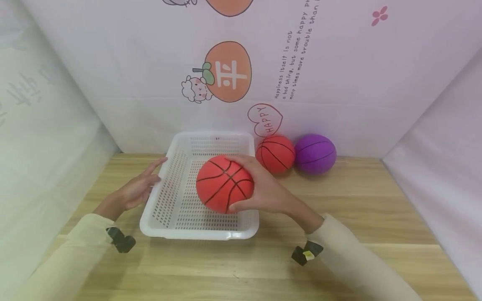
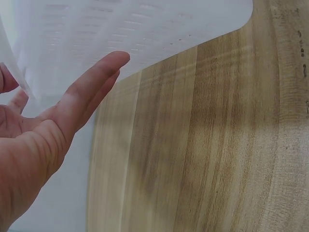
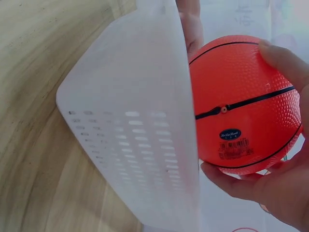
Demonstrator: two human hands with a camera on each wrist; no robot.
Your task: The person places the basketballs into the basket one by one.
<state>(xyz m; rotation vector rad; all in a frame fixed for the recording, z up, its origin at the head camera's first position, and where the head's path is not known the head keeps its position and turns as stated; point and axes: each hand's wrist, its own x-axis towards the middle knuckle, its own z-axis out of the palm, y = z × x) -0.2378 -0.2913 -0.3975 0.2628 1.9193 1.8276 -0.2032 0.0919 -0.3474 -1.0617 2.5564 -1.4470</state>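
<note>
A red ball (image 1: pixel 222 184) with black basketball lines is in my right hand (image 1: pixel 263 188), whose thumb and fingers spread around its right side. The ball is held over the white perforated plastic basket (image 1: pixel 199 235), and in the right wrist view the ball (image 3: pixel 241 106) shows a valve and a small label behind the basket's wall (image 3: pixel 135 96). My left hand (image 1: pixel 137 190) holds the basket's left rim. In the left wrist view, some digits of the left hand (image 2: pixel 43 130) lie along the outer wall and others beyond the rim.
A second red ball (image 1: pixel 275 154) and a purple ball (image 1: pixel 315 154) sit side by side against the back wall, right of the basket. White printed cloth (image 1: pixel 339 75) encloses the wooden tabletop (image 1: pixel 357 217) at the back and sides.
</note>
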